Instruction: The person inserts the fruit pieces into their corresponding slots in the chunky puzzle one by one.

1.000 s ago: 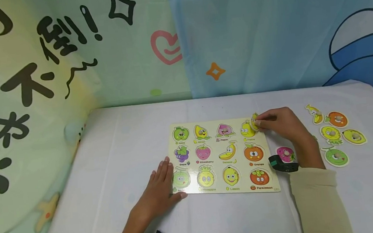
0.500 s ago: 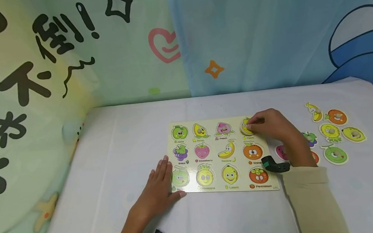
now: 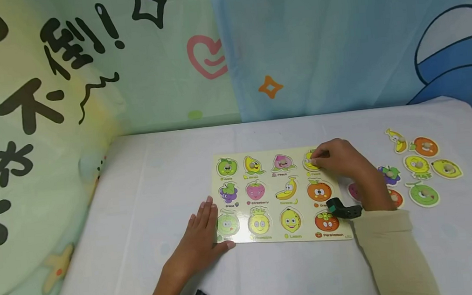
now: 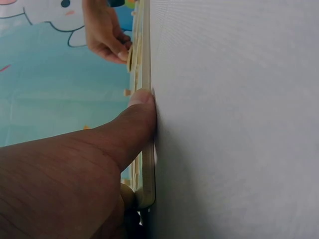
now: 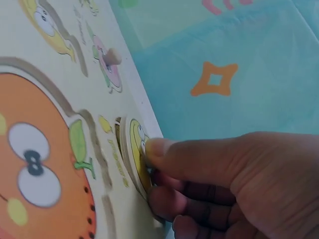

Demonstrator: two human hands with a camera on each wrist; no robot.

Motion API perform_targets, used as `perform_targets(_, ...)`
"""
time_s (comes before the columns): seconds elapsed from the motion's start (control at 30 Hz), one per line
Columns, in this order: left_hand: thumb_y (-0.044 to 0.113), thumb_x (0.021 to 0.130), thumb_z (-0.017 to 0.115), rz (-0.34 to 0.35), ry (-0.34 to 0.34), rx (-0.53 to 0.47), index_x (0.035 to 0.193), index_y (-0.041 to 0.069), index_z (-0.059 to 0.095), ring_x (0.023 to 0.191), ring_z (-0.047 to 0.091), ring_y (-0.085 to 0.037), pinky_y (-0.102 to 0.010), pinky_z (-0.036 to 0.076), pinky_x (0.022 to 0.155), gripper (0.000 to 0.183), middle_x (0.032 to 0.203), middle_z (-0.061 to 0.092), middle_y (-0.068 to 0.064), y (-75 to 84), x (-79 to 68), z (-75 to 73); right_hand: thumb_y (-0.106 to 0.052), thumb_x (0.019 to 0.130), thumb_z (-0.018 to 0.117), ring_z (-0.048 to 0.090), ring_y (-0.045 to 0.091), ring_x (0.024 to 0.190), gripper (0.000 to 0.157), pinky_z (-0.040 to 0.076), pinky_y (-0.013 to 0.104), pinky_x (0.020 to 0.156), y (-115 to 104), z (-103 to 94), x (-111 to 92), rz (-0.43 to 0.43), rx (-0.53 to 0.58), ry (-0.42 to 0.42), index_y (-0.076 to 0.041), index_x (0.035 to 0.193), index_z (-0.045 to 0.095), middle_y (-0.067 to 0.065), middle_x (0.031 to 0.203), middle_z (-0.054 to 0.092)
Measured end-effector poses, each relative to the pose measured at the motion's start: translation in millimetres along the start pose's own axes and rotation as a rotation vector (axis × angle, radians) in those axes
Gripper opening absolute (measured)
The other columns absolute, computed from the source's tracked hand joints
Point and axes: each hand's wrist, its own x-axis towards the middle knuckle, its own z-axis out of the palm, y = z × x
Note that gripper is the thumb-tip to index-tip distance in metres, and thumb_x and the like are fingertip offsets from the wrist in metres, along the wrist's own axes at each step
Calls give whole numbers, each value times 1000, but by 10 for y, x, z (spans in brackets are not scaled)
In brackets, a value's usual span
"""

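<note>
Well, the right hand (image 3: 340,159) has a yellow fruit piece (image 5: 138,149) pinched, thumb and fingers close together, at the far right corner recess of the fruit board (image 3: 273,215); the piece sits tilted, a gap showing under one edge. The left hand (image 3: 201,230) lies with fingers outstretched at the board's left side, thumb against its near edge. Beyond the board's right side, a banana piece (image 3: 398,142), an orange piece (image 3: 425,147) and a lemon piece (image 3: 446,169) lie among others on the white bench (image 3: 281,279).

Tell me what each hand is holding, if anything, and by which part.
Right hand: a yellow fruit piece, pinched at its face; any knob there is hidden. Left hand: grips nothing, resting against the near left corner of the puzzle board.
</note>
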Motion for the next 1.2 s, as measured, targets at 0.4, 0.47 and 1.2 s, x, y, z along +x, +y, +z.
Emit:
perform_targets(0.4, 50, 87, 68, 9, 12, -16, 154, -1, 16, 148, 3, -29, -52, 13, 115, 99, 162, 3, -13, 0, -20, 5, -15, 94, 64, 53, 32, 94, 20, 43, 48, 84, -46, 92, 42, 62, -41, 1, 2, 105, 69, 18, 102, 63)
perform_targets(0.47, 50, 87, 68, 12, 14, -20, 154, -1, 16, 147, 3, -30, -53, 13, 115, 99, 162, 4, -13, 9, -24, 13, -14, 95, 63, 53, 33, 95, 21, 43, 50, 86, -49, 99, 38, 62, -45, 9, 3, 106, 69, 19, 104, 62)
perform_targets(1.2, 47, 93, 60, 41, -44, 41, 154, -2, 15, 147, 0, -30, -52, 12, 115, 90, 162, 2, -14, 5, -22, -37, -14, 96, 62, 49, 36, 99, 21, 41, 53, 90, -66, 109, 34, 96, -58, 47, 2, 107, 69, 22, 111, 60)
